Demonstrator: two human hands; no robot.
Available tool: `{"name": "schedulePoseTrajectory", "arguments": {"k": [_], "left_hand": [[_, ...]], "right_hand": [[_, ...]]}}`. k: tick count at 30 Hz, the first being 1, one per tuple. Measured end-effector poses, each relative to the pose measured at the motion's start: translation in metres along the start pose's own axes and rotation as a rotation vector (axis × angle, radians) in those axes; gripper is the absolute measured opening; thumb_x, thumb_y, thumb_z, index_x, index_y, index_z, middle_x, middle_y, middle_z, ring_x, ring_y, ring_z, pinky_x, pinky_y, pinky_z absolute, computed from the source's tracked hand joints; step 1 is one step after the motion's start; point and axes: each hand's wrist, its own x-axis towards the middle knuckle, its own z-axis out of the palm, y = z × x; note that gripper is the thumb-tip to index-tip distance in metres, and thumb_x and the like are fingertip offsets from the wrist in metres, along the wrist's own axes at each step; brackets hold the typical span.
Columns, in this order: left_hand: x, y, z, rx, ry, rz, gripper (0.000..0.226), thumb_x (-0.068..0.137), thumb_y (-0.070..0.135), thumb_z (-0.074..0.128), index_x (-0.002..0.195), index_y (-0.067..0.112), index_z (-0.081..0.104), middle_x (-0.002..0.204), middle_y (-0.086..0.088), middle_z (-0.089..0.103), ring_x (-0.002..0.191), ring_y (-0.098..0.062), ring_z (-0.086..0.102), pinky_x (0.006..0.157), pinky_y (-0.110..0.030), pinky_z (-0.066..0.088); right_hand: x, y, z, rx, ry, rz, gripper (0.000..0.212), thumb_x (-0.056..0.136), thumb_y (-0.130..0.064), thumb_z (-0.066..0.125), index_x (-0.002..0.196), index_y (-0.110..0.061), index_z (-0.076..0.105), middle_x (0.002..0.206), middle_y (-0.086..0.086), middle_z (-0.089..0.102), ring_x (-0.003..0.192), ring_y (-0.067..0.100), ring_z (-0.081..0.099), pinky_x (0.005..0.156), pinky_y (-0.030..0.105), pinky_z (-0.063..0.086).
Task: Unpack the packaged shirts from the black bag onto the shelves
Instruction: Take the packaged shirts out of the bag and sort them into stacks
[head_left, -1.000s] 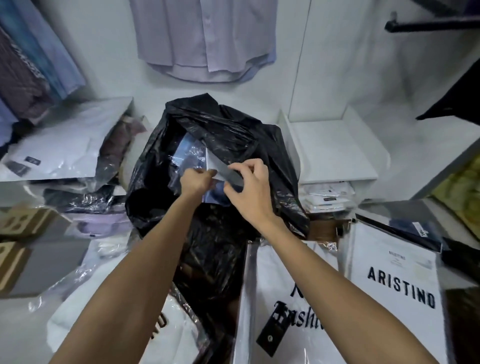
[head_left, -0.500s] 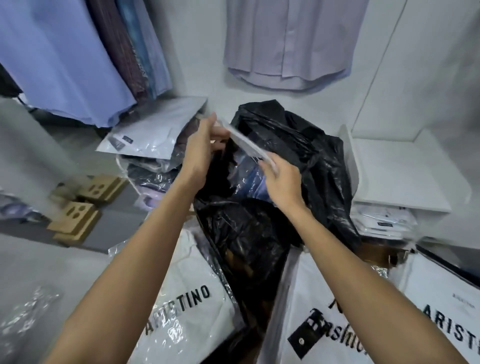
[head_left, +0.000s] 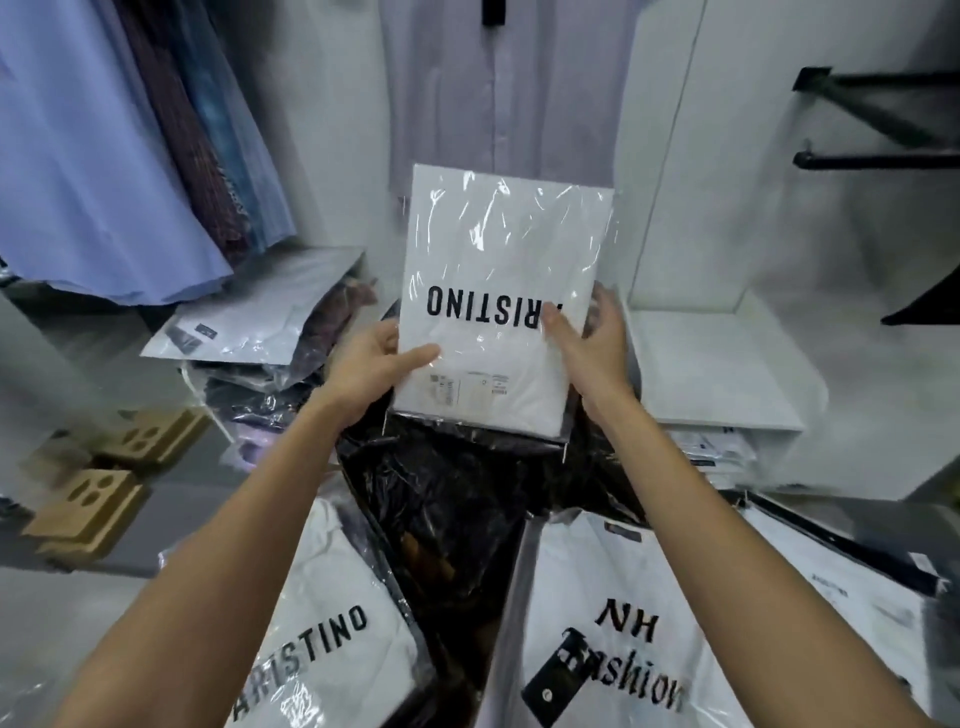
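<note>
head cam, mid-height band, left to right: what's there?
Blue hanging shirts → stack of packaged shirts → left hand → held white shirt pack → right hand → white shelf.

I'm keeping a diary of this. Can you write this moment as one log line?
step: unpacking | held: packaged shirt | left hand: gripping | right hand: gripping | position: above black bag | shelved: not yet
</note>
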Motion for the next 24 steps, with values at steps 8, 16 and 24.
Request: {"name": "schedulePoseTrajectory", "arguments": {"k": [8, 16, 24], "left_hand": [[0.026, 0.075, 0.035, 0.603, 0.024, 0.248, 0.017, 0.082, 0.045, 0.081, 0.077, 0.037, 0.067, 0.071, 0.013, 0.069, 0.072, -0.012, 0.067, 0.068, -0.031, 0.045], [0.030, 0.176, 0.103, 1.325, -0.044, 0.757, 0.041, 0.077, 0.065, 0.074, 0.109, 0.039, 0.074, 0.105, 0.000, 0.076, 0.106, -0.029, 0.069, 0.077, -0.034, 0.045], [0.055, 0.197, 0.096, 1.081, 0.061, 0.634, 0.054, 0.068, 0.073, 0.078, 0.092, 0.025, 0.068, 0.086, 0.004, 0.070, 0.092, -0.028, 0.064, 0.070, -0.035, 0.042]], "right_hand": [[0.002, -0.005, -0.054, -0.700, 0.239, -0.433, 0.101, 0.077, -0.039, 0.084, 0.159, -0.024, 0.029, 0.161, 0.010, 0.028, 0.147, 0.026, 0.028, 0.121, 0.041, 0.027], [0.005, -0.056, -0.063, -1.227, -0.031, -0.661, 0.043, 0.086, -0.057, 0.071, 0.117, -0.027, 0.070, 0.111, -0.001, 0.074, 0.125, 0.027, 0.059, 0.105, 0.043, 0.038], [0.005, -0.044, -0.128, -0.762, 0.056, -0.252, 0.023, 0.090, -0.057, 0.067, 0.085, -0.035, 0.064, 0.072, -0.012, 0.066, 0.072, 0.009, 0.061, 0.063, 0.032, 0.041]]}}
